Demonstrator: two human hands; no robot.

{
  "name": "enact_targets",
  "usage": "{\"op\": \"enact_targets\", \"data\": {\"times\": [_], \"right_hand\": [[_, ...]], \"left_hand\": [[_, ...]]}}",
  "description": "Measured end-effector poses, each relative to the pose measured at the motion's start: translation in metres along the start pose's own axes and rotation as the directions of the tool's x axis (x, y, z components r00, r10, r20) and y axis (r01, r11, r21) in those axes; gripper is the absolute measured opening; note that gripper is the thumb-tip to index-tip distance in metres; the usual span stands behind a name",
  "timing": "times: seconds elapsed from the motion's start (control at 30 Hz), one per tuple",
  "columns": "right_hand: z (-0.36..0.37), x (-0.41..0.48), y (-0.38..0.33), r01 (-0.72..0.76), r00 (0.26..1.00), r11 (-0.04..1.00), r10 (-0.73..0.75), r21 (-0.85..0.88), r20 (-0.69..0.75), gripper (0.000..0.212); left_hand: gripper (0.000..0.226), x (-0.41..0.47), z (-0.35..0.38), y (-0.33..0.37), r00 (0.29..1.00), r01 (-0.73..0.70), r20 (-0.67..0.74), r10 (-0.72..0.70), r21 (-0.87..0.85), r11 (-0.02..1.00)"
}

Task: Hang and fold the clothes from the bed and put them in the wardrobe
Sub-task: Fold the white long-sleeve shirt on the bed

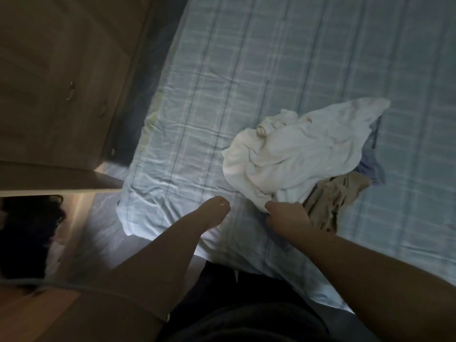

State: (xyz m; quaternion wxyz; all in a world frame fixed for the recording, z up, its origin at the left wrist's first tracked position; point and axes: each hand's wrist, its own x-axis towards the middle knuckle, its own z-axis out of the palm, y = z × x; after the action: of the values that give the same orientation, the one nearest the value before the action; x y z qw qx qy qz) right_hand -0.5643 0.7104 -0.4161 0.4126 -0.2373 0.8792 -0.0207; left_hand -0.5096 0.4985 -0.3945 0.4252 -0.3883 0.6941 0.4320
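A crumpled white garment (303, 146) lies on top of a small pile on the bed (246, 70), which has a pale blue checked cover. Under it show a beige garment (335, 201) and a bit of blue cloth (372, 166). My right hand (287, 217) grips the near edge of the white garment with curled fingers. Beside the pile on its left, my left hand (213, 211) hovers just above the cover, fingers together and holding nothing. The wooden wardrobe (56, 77) stands at the left with its doors closed.
A narrow dark gap runs between the wardrobe and the bed's left edge. A pale wooden ledge (56, 187) juts out at the left below the wardrobe. The picture is dim and blurred.
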Motion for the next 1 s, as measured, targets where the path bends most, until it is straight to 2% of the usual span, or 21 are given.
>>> {"op": "enact_targets", "data": {"times": [0.07,0.1,0.27,0.4,0.43,0.5,0.6,0.73,0.83,1.0], "right_hand": [[0.007,-0.018,-0.012,0.048,0.994,0.996,-0.041,0.071,-0.102,0.024],[0.009,-0.028,-0.018,0.069,0.989,0.992,-0.054,0.103,-0.137,0.027],[0.009,-0.075,-0.041,0.138,0.964,0.966,-0.080,0.220,-0.255,0.029],[0.022,-0.118,-0.069,0.228,0.944,0.935,-0.144,0.273,-0.297,0.038],[0.027,-0.127,-0.078,0.246,0.941,0.933,-0.165,0.263,-0.295,0.040],[0.040,-0.143,-0.094,0.260,0.938,0.936,-0.185,0.238,-0.294,0.032],[0.051,-0.163,-0.115,0.243,0.941,0.938,-0.166,0.248,-0.294,0.024],[0.060,-0.167,-0.120,0.176,0.958,0.906,-0.068,0.385,-0.277,0.024],[0.062,-0.162,-0.113,0.119,0.954,0.919,0.000,0.376,-0.301,0.027],[0.045,-0.130,-0.115,0.120,0.944,0.924,0.007,0.363,-0.329,0.030]], "left_hand": [[0.011,-0.008,0.006,-0.004,0.998,0.054,0.040,-0.048,-0.168,0.984],[0.012,-0.014,0.008,-0.005,0.997,0.067,0.054,-0.057,-0.221,0.973],[0.047,-0.037,0.017,-0.016,0.997,0.017,0.079,0.022,-0.458,0.889],[0.050,-0.060,0.023,-0.020,0.988,-0.005,0.115,0.101,-0.632,0.775],[0.048,-0.068,0.024,-0.022,0.981,-0.032,0.126,0.146,-0.636,0.771],[0.035,-0.082,0.027,-0.032,0.963,-0.149,0.110,0.247,-0.545,0.825],[0.035,-0.108,0.026,-0.053,0.950,-0.284,0.004,0.313,-0.406,0.868],[0.042,-0.125,0.019,-0.091,0.944,-0.319,-0.063,0.324,-0.429,0.845],[0.039,-0.131,0.006,-0.114,0.937,-0.348,-0.117,0.330,-0.405,0.846],[0.043,-0.124,-0.014,-0.151,0.916,-0.392,-0.203,0.347,-0.262,0.882]]}}
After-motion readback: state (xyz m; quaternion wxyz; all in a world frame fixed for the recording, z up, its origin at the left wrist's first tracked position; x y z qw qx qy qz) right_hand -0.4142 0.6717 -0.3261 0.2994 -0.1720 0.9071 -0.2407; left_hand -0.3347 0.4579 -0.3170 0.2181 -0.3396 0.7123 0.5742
